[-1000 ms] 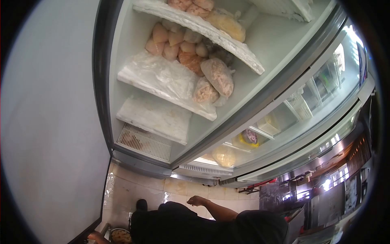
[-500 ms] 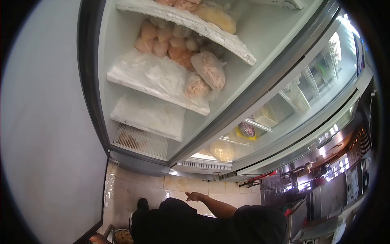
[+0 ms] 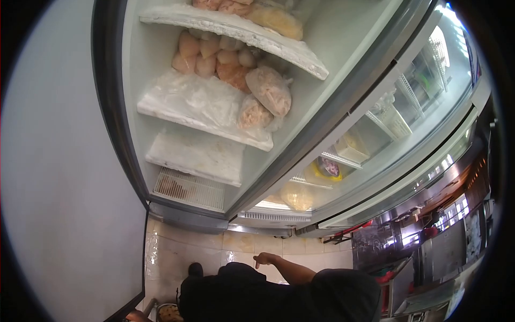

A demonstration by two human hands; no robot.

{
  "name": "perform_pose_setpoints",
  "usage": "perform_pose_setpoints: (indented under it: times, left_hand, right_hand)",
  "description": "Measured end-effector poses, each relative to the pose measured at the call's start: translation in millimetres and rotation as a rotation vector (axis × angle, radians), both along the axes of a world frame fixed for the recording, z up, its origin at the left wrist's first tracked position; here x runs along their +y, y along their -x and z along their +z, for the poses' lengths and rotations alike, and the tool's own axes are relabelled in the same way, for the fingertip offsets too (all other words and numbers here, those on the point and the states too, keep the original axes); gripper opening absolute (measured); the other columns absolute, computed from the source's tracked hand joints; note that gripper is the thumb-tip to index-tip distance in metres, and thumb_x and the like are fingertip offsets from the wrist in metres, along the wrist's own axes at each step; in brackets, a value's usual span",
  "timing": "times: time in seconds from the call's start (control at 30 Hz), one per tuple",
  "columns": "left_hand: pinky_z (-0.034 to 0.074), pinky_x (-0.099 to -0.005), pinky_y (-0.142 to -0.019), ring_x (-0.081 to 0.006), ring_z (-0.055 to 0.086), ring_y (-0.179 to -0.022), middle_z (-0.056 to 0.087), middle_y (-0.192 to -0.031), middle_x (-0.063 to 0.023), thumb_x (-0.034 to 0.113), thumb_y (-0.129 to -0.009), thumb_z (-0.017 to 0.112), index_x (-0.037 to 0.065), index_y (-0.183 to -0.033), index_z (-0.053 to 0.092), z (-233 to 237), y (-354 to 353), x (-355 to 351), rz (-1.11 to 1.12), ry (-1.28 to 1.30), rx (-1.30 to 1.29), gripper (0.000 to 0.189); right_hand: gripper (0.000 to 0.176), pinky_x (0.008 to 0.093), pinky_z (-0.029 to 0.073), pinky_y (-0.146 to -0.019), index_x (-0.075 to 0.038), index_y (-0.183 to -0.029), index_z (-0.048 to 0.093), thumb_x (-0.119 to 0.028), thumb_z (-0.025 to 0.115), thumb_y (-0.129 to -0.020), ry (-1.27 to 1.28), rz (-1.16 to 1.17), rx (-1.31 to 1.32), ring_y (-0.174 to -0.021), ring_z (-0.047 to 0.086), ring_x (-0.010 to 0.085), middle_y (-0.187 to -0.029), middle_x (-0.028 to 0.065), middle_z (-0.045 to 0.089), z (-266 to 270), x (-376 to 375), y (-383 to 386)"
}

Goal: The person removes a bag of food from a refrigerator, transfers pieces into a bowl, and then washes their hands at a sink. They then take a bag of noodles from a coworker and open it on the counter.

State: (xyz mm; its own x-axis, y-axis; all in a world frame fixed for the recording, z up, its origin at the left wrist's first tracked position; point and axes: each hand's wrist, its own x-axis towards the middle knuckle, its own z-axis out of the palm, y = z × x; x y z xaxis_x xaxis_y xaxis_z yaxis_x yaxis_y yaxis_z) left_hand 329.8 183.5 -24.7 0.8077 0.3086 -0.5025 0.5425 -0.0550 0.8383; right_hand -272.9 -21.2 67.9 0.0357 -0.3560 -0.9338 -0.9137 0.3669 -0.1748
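An upright freezer (image 3: 134,86) stands open in front of me, its pale door (image 3: 64,161) swung out to the left. My left hand (image 3: 138,315) is at the door's lower edge, mostly cut off by the frame, so its fingers are hidden. My right hand (image 3: 265,260) hangs by my body over the floor, holding nothing, with its fingers loosely bent and a little apart. Inside the freezer, bags of pinkish frozen food (image 3: 269,91) lie on a frosted shelf. Beside them is a large clear plastic bag (image 3: 198,99). A yellowish bag (image 3: 276,22) sits on the shelf above.
Right of the freezer is a glass-door fridge (image 3: 391,110) with wire shelves, a yellow package (image 3: 327,168) and a pale round bag (image 3: 296,196). A pot of brownish pieces (image 3: 169,312) stands by the door's foot. Metal kitchen equipment (image 3: 442,257) stands far right on tiles.
The view has shifted slightly, moving the freezer shelves up and left and my body a little right. The door and the bags stay as they were; my right hand remains without any object.
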Motion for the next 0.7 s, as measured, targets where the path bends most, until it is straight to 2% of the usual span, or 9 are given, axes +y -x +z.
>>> perform_pose_setpoints:
  times: [0.1,0.23,0.27,0.37,0.43,0.57,0.63,0.67,0.7]
  left_hand:
    - [0.041,-0.0471,-0.081,-0.0282,0.046,-0.107,0.046,-0.124,-0.0125,0.047,-0.078,0.049,0.01,-0.119,0.042,-18.3,7.7,6.4,0.045,0.25,-0.048,0.055]
    - [0.029,-0.0558,-0.087,-0.0298,0.035,-0.121,0.039,-0.135,-0.0095,0.055,-0.079,0.044,0.014,-0.127,0.038,-26.6,26.8,10.2,0.007,0.339,-0.095,0.064]
    - [0.044,-0.0484,-0.077,-0.0283,0.048,-0.107,0.047,-0.125,-0.0137,0.046,-0.08,0.049,0.004,-0.117,0.044,-23.3,32.0,9.6,0.037,0.188,-0.063,0.057]
    - [0.042,-0.0483,-0.076,-0.0267,0.048,-0.104,0.048,-0.122,-0.0132,0.045,-0.082,0.047,0.006,-0.118,0.045,-32.1,42.5,11.1,-0.038,-0.047,-0.084,0.054]
    - [0.041,-0.0444,-0.077,-0.0251,0.048,-0.1,0.05,-0.117,-0.0124,0.041,-0.083,0.047,0.006,-0.115,0.048,-29.0,48.4,17.3,0.056,0.242,0.049,0.048]
    - [0.04,-0.039,-0.079,-0.0233,0.048,-0.096,0.052,-0.108,-0.0107,0.035,-0.083,0.049,0.003,-0.111,0.049,-2.3,96.5,21.3,0.026,0.247,0.058,0.043]
    - [0.039,-0.034,-0.08,-0.0205,0.049,-0.088,0.052,-0.096,-0.0073,0.028,-0.083,0.052,-0.002,-0.101,0.053,-23.6,120.2,31.5,-0.576,0.233,-0.351,0.036]
    - [0.042,-0.0347,-0.072,-0.0204,0.052,-0.08,0.055,-0.092,-0.0075,0.026,-0.081,0.055,-0.001,-0.094,0.057,-24.0,131.7,18.4,-0.403,0.471,-0.286,0.03]
    - [0.043,-0.0359,-0.067,-0.021,0.052,-0.076,0.056,-0.088,-0.008,0.026,-0.081,0.056,-0.001,-0.092,0.058,-11.6,149.5,4.6,-0.299,0.373,-0.151,0.028]
  right_hand:
    - [0.049,0.0372,0.05,-0.073,-0.018,-0.084,0.072,-0.05,0.035,-0.088,0.014,0.089,-0.05,-0.09,0.059,0.0245,-0.094,0.0099,0.065,-6.1,2.8,7.2]
    - [0.048,0.0347,0.049,-0.069,-0.018,-0.086,0.072,-0.058,0.045,-0.082,0.09,0.276,-0.126,-0.074,0.06,0.0207,-0.084,0.0075,0.066,-40.6,0.9,25.6]
    - [0.045,0.034,0.048,-0.071,-0.019,-0.09,0.071,-0.056,0.048,-0.082,0.103,0.238,-0.149,-0.073,0.06,0.0216,-0.083,0.0078,0.066,-44.3,2.5,31.1]
    - [0.038,0.0321,0.048,-0.075,-0.014,-0.102,0.066,-0.044,0.05,-0.085,0.198,0.364,-0.323,-0.085,0.06,0.0206,-0.093,0.0088,0.065,-68.8,-4.2,62.1]
    - [0.035,0.0325,0.049,-0.077,-0.009,-0.111,0.059,-0.033,0.049,-0.087,0.566,0.876,-0.505,-0.094,0.059,0.017,-0.104,0.0074,0.062,-109.4,-7.7,101.2]
    - [0.033,0.0389,0.049,-0.077,-0.008,-0.116,0.051,-0.025,0.047,-0.088,0.113,0.177,-0.343,-0.1,0.056,0.0159,-0.111,0.0051,0.058,-161.3,19.4,156.6]
    - [0.037,0.0399,0.048,-0.075,-0.01,-0.118,0.051,-0.033,0.046,-0.089,0.045,0.224,-0.313,-0.096,0.057,0.0174,-0.107,0.0049,0.059,-161.7,33.8,179.9]
    - [0.043,0.0408,0.047,-0.076,-0.011,-0.118,0.052,-0.041,0.042,-0.089,-0.016,0.108,-0.247,-0.097,0.056,0.0187,-0.108,0.0061,0.059,-146.3,41.5,180.4]
    - [0.05,0.0416,0.046,-0.078,-0.011,-0.118,0.053,-0.048,0.038,-0.088,-0.067,-0.012,-0.178,-0.098,0.056,0.02,-0.11,0.0073,0.058,-129.9,49.1,180.3]
